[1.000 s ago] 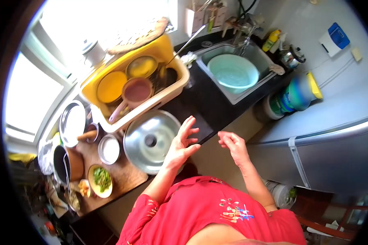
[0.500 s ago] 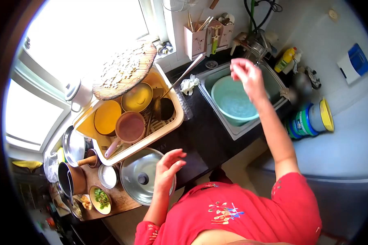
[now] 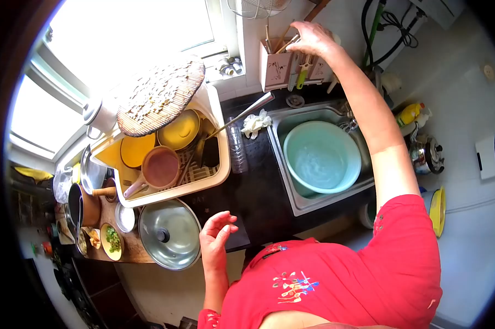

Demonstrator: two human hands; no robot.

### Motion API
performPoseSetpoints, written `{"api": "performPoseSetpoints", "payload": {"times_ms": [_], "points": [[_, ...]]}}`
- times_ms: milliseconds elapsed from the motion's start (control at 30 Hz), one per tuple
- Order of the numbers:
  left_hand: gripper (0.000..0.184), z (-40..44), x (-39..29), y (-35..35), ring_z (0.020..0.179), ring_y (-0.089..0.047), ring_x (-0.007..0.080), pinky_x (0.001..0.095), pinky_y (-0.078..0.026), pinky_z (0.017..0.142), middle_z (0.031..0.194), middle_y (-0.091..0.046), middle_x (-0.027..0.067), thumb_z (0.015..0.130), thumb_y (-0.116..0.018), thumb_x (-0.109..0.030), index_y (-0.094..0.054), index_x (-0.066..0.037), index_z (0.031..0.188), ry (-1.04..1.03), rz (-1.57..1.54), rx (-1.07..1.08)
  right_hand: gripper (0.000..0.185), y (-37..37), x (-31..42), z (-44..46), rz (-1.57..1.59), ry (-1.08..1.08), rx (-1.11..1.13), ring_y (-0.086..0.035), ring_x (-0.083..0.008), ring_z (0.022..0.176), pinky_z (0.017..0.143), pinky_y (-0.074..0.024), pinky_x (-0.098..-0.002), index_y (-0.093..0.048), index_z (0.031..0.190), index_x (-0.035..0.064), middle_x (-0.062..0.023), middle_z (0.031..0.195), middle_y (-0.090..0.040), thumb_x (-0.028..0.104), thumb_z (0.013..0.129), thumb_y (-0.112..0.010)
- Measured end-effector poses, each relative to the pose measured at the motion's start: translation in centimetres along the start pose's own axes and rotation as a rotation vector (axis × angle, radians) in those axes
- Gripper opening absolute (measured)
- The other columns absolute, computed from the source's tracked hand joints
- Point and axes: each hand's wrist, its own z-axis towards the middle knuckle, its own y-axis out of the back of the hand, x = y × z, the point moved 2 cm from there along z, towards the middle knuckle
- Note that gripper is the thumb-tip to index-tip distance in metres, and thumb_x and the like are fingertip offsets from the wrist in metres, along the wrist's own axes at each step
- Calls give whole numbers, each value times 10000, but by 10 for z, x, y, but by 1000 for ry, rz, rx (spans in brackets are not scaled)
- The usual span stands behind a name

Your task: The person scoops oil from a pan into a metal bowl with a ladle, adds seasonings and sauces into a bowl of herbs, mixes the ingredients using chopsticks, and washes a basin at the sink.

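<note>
At the pink utensil holder [image 3: 275, 71] on the wall, my right hand [image 3: 313, 41] reaches over the upper ends of several chopsticks [image 3: 287, 44]. Its thumb and forefinger are apart, on either side of the sticks; no firm grip shows. A green-handled peeler [image 3: 302, 77] hangs on the holder's front, below that hand. My left hand [image 3: 217, 233] hovers near the counter's front edge, fingers loosely bent and thumb apart, holding nothing. Nearest to it is a glass pot lid [image 3: 173, 238] with a dark knob, lying on the counter.
A turquoise basin [image 3: 322, 159] of water stands in the steel sink [image 3: 298, 205]. Left of it are a plastic bottle [image 3: 237, 148] and a dish rack [image 3: 221, 172] with bowls, a pan and a ladle. A woven tray [image 3: 159, 98] rests above the rack. Farther left sits a bowl of chopped greens [image 3: 113, 239].
My right hand has moved from above the sink up and left to the utensil holder. My left hand stays raised near the lid. The view has shifted slightly.
</note>
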Motion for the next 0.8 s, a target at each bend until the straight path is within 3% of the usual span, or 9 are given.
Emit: {"api": "performPoseSetpoints", "payload": {"times_ms": [100,133,333,533,633,800], "points": [[315,5,-2,-7,785,-572,144,268,-465,749,981,-606,124,800,-563,-38,-543,22,1109,-31,-12,-24,536,-8,-3,14,148,-8,138,-551,-248,1057,929,-436,-369,-532,1184,123,-83,1150,-580,345,723,-692],[310,6,-1,-9,778,-571,142,266,-464,749,975,-608,124,802,-558,-32,-544,22,1108,-39,-16,-30,390,-8,-1,15,145,2,89,-592,-226,981,881,-462,-360,-606,1082,125,-74,1075,-621,314,748,-674],[302,8,1,-8,777,-570,140,262,-464,740,968,-611,123,805,-552,-26,-548,22,1103,-48,-9,-62,157,-11,1,25,242,78,14,-636,-220,853,793,-490,-356,-686,884,140,-51,884,-675,234,765,-649],[297,12,1,-6,780,-572,138,259,-466,734,972,-611,122,811,-553,-32,-548,23,1104,-40,-21,-73,160,-12,-4,34,310,45,-5,-635,-218,844,791,-493,-342,-687,873,142,-59,896,-672,146,724,-631],[297,13,1,-8,782,-572,138,261,-467,738,974,-611,121,814,-551,-31,-546,23,1106,-41,-23,-57,148,-10,-4,34,246,106,-58,-645,-207,774,723,-503,-303,-671,872,78,-86,822,-672,141,738,-663],[298,10,3,-8,784,-574,135,265,-467,751,969,-612,117,814,-554,-34,-546,23,1106,-32,-39,-58,133,-1,-9,32,304,119,-276,-649,-205,764,713,-508,-308,-669,882,101,-69,819,-673,162,765,-648]]}}
